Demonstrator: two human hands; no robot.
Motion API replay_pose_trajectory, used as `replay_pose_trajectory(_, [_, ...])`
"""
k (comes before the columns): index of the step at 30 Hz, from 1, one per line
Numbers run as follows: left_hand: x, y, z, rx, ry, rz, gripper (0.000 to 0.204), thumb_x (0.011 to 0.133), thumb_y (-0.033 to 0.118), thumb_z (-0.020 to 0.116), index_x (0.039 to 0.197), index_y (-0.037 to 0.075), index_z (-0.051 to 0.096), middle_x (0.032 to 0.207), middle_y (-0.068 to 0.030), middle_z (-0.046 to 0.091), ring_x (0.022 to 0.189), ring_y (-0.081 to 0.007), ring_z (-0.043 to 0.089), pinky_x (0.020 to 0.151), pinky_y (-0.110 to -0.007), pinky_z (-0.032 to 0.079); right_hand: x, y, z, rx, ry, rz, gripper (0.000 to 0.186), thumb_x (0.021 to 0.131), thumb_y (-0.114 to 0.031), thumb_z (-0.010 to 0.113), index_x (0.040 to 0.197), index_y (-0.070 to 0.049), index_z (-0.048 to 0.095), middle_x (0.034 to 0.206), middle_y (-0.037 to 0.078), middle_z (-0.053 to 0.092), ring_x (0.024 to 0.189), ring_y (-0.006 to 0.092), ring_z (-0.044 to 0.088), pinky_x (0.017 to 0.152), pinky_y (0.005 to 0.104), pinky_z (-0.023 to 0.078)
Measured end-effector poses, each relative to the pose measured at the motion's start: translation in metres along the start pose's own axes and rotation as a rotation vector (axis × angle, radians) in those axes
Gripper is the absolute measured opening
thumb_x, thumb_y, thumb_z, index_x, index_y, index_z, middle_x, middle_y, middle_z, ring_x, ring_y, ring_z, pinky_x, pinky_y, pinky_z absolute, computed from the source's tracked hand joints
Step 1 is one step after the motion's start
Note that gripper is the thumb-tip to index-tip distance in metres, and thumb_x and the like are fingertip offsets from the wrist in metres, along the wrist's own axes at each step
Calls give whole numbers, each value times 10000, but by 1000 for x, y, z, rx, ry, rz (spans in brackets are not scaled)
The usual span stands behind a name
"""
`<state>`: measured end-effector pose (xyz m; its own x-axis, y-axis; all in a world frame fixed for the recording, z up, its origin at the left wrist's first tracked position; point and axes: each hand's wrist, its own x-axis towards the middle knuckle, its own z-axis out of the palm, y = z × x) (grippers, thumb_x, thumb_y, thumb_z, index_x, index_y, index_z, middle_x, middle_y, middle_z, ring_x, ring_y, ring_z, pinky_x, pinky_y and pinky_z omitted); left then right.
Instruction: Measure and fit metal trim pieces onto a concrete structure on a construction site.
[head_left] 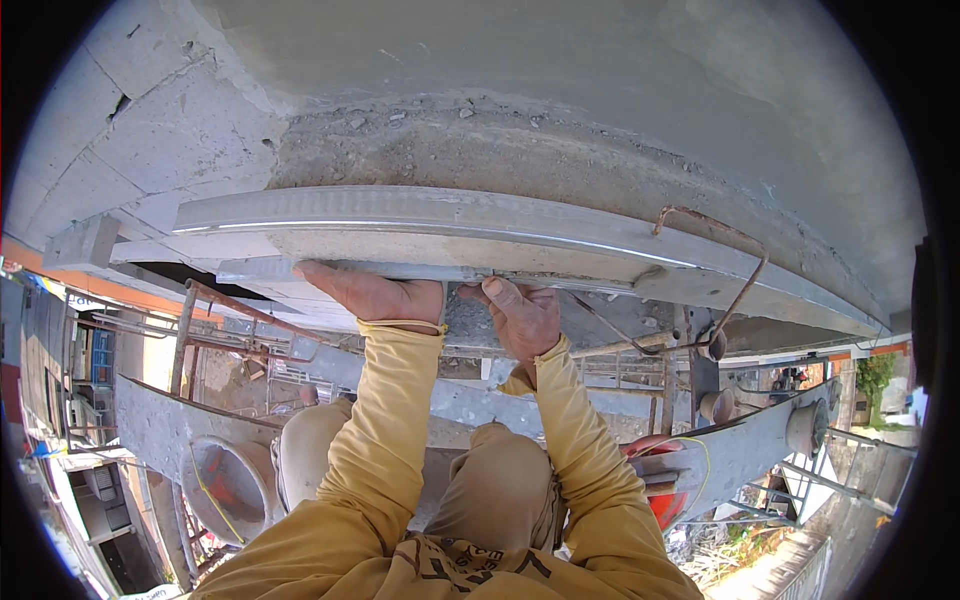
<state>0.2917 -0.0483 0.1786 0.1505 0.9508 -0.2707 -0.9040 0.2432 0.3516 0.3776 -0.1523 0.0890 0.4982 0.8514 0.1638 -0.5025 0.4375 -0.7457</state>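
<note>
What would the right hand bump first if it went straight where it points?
The right hand would probably bump the narrow grey strip by its thumb first, though depth is unclear.

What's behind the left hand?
A gray metal strip shows left of the left hand and along its upper edge; what the hand covers can't be seen.

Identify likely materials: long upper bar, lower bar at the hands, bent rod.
Long upper bar: metal, probably aluminium; dull grey face, bright reflective edge.
Lower bar: possibly metal, from its smooth grey look; plastic not excluded.
Bent rod: likely steel, matte, rusted; reddish-brown surface.
</note>
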Motion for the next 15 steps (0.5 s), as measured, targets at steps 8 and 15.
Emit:
replay_pose_trajectory(8, [1,2,2,32,-21,-13,649,875,618,345,1359,187,389,1398,-60,376,1282,-267,367,1061,-482,323,1,4,-1,-43,22,-24,311,862,-95,652,1162,-43,589,1113,105,634,1034,249,606,845,438,521])
replay_pose_trajectory(15, [-3,2,5,34,-43,-18,688,879,637,320,1400,189,340,1438,-80,325,1311,-286,328,1079,-506,294,-1,0,4,-111,58,0,317,853,-78,658,1160,-38,589,1099,114,639,1017,248,613,841,427,521])
